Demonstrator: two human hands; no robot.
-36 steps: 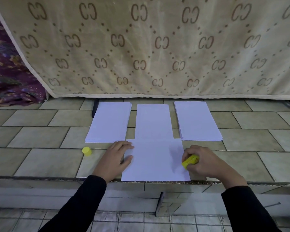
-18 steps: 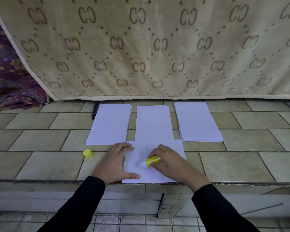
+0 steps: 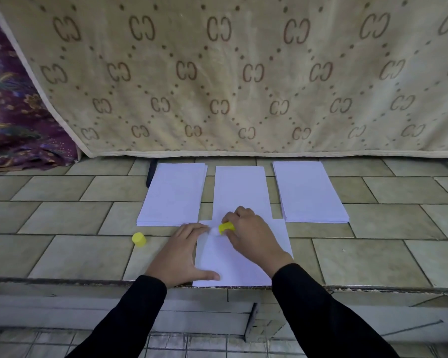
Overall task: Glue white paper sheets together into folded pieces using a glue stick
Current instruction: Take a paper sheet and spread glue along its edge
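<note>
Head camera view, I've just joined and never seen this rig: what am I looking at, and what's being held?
There is no machine here: a person wears one wide-angle camera on the head, looking forward and down at two bare hands. The left hand lies flat on the left edge of the near sheet, pinning it to the tiled ledge. The right hand grips a yellow glue stick, tip down near that sheet's far left corner. Its yellow cap stands on the tiles to the left. Beyond lie a left stack, a middle piece and a right stack of white paper.
</note>
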